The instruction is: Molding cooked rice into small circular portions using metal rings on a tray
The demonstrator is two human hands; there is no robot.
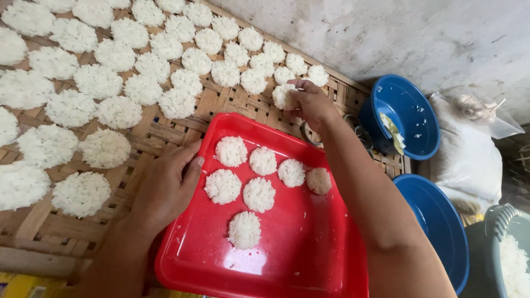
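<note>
My left hand (168,185) grips the left rim of a red square tray (309,248), thumb on top of the edge. Several round white rice cakes (259,194) lie on the tray. My right hand (312,102) reaches past the tray's far edge and pinches one rice cake (282,97), holding it just above the woven bamboo mat (232,102). Rows of many more rice cakes (99,81) cover the mat to the left and far side.
Two blue plastic bowls stand to the right, one far (408,116) and one near (441,226). A clear plastic bag (469,149) lies beyond them, by a grey basket of rice (510,254). A small metal ring mould (309,135) sits behind my right wrist.
</note>
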